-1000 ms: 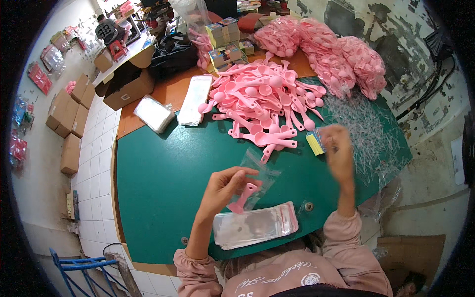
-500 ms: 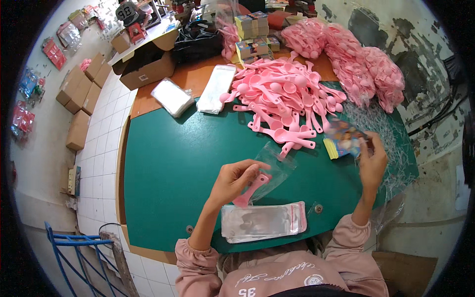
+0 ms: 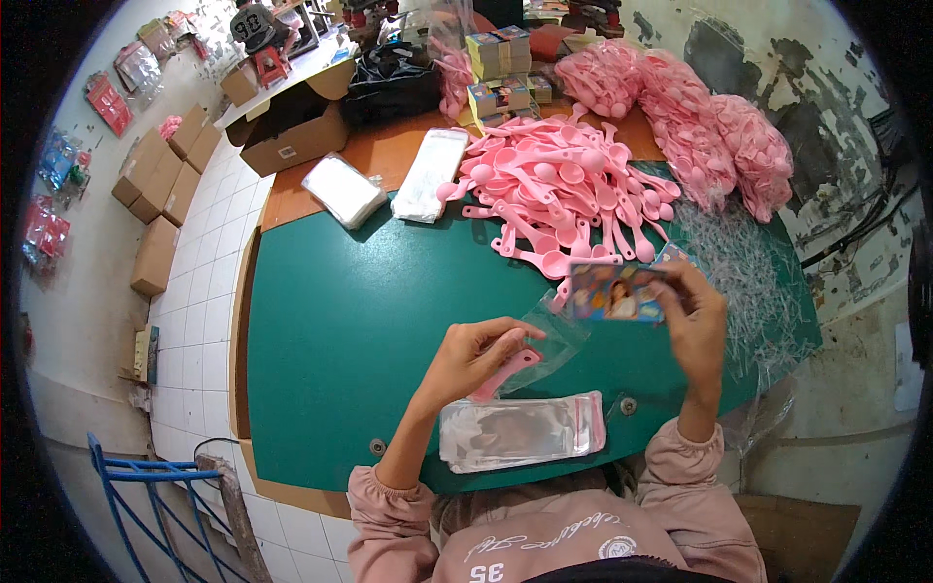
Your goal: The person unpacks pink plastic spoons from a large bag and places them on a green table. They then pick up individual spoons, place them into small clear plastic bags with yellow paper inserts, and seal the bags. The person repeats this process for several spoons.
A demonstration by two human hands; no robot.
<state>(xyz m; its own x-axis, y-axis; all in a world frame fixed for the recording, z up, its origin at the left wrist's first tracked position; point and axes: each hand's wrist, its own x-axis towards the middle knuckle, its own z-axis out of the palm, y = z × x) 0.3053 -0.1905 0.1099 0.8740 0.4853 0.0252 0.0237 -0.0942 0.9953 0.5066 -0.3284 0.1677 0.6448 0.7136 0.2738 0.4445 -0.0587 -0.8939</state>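
Note:
My left hand [image 3: 473,358] is closed in a pinch on a small clear plastic bag [image 3: 562,337]. A pink measuring spoon [image 3: 507,374] lies in or against that bag, its holed handle end showing and the rest partly behind my fingers. In my right hand [image 3: 697,316] is a colourful printed card [image 3: 614,293], held by its right end just above and right of the bag. Behind that hand a stack of cards [image 3: 673,255] shows only in part. Below my left hand lies a pile of flat clear bags [image 3: 520,434] on the green table top [image 3: 330,330].
A large heap of pink spoons [image 3: 564,185] covers the table's far middle, with bagged spoons [image 3: 680,107] behind it. Two white packs [image 3: 342,191] lie at the far left, near an open carton [image 3: 292,136]. Shredded clear plastic [image 3: 748,272] spreads along the right edge.
My right hand has moved left from the card stack, bringing one card toward the bag. My left hand has shifted slightly right with the bag and spoon.

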